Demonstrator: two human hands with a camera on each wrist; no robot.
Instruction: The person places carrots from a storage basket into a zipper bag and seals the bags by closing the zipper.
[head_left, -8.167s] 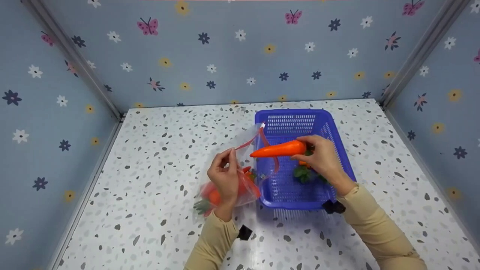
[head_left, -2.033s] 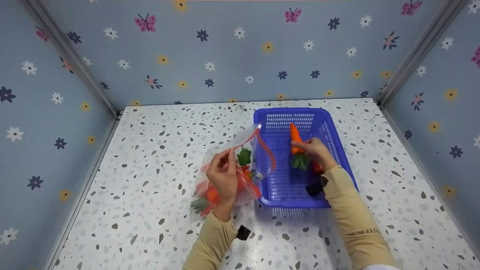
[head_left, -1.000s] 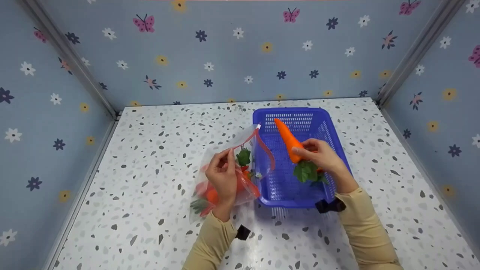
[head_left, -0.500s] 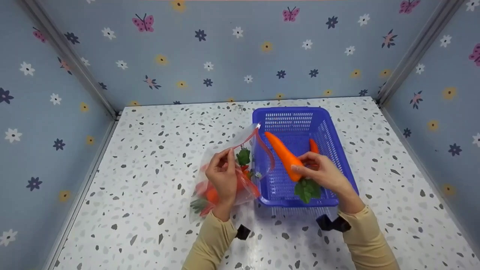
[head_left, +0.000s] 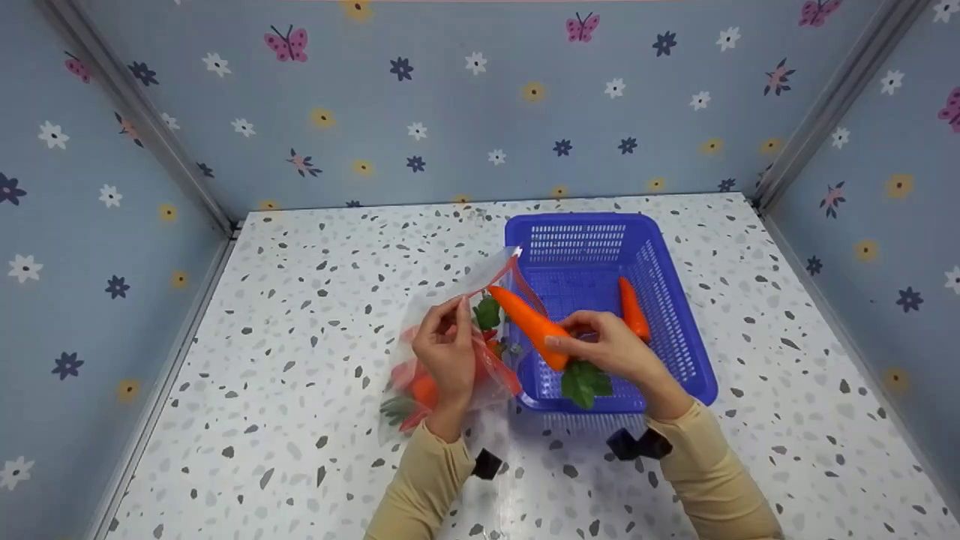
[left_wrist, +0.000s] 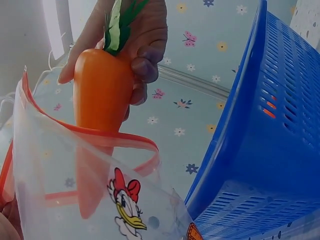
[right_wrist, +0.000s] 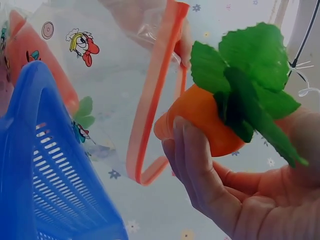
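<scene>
My left hand (head_left: 448,349) pinches the upper edge of a clear zip bag (left_wrist: 55,150) with a red seal strip and a cartoon duck print. The bag's mouth stands open toward the basket. Inside it lie red and orange produce and green leaves (head_left: 487,313). Between thumb and fingers, my right hand (head_left: 611,345) grips an orange carrot (head_left: 532,322) near its leafy top. The carrot's tip points left into the bag's mouth. In the left wrist view, its lower part shows through the clear plastic.
A blue plastic basket (head_left: 581,219) stands right of the bag, against its mouth. One more red-orange carrot-like piece (head_left: 634,309) lies along the basket's right side. Patterned walls (head_left: 480,105) enclose the speckled table (head_left: 315,285) at the back and sides.
An earlier carrot held at the bag's mouth has gone into the bag. My right hand has since lifted another from the basket and moved it left. My left hand keeps its place.
</scene>
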